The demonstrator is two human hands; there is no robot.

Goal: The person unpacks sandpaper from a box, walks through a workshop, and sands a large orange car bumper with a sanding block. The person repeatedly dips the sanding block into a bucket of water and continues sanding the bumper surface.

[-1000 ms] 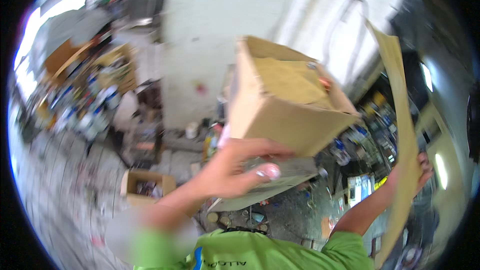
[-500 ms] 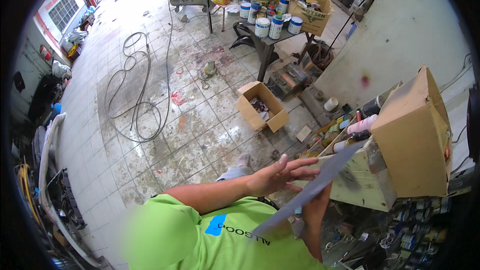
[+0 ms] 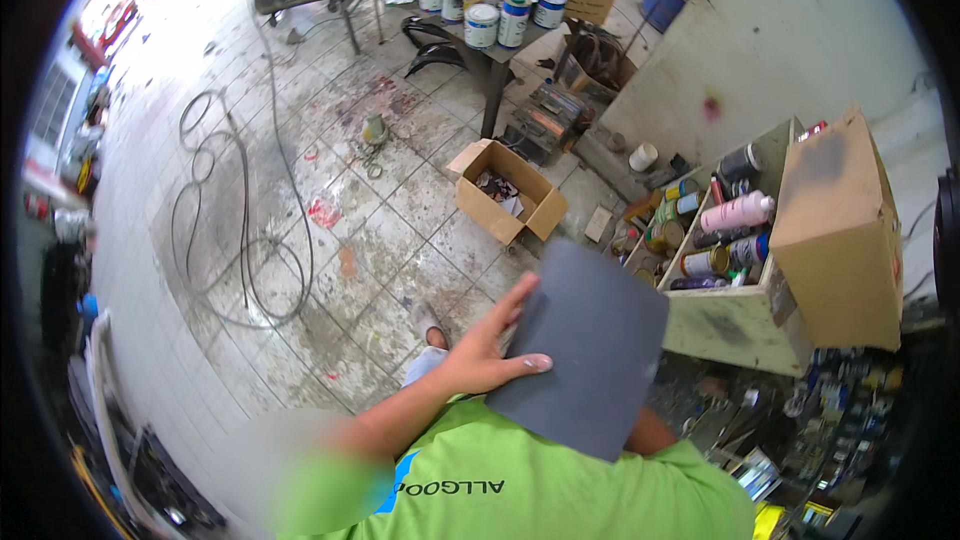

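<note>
A dark grey sheet (image 3: 590, 340) that looks like sandpaper is held up in front of my green shirt, its broad face turned upward. My left hand (image 3: 485, 345) grips its left edge, with the thumb lying on the face and the fingers along and behind the edge. My right forearm (image 3: 652, 432) runs in behind the sheet's lower right corner. The sheet hides my right hand and its fingers.
An open cardboard box (image 3: 508, 192) sits on the tiled floor ahead. To the right, a wooden bin (image 3: 730, 325) holds bottles and cans beside a large carton (image 3: 840, 230). Paint cans (image 3: 481, 27) crowd a table beyond. A hose (image 3: 245, 220) coils at left.
The sheet has turned from nearly edge-on to broad face up. My left hand, spread beside it before, now grips its left edge. My right hand has gone out of sight behind it.
</note>
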